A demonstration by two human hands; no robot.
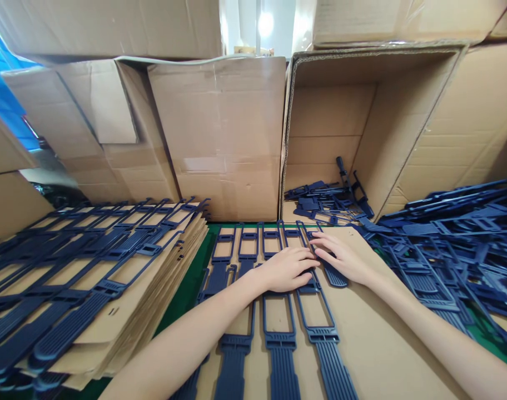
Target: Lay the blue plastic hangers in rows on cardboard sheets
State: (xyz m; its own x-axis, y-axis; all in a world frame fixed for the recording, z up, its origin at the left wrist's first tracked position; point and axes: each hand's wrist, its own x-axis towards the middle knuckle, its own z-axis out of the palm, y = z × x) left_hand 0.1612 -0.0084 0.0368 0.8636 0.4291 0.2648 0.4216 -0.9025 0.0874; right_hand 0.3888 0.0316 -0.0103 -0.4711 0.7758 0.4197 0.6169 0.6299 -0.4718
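Dark blue plastic parts [281,336], each with an open rectangular frame and a ribbed, tongue-like end, lie in rows on a cardboard sheet [387,339]. My left hand [289,270] rests over the middle of these rows with its fingers stretched to the right, covering some of the parts below. Just right of it, my right hand [345,256] has its fingers extended over a dark blue plastic part [336,276] at the far right end of the upper row. That part's frame end is partly hidden by the fingertips, which touch or nearly touch my left hand's fingers.
At left stands a stack of cardboard sheets [153,311] topped with similar parts. A tangled heap of dark blue parts [437,261] lies at right. Behind, an open cardboard box [403,122] holds several loose parts, beside a closed carton [228,133]. Green table surface [182,283] shows between stacks.
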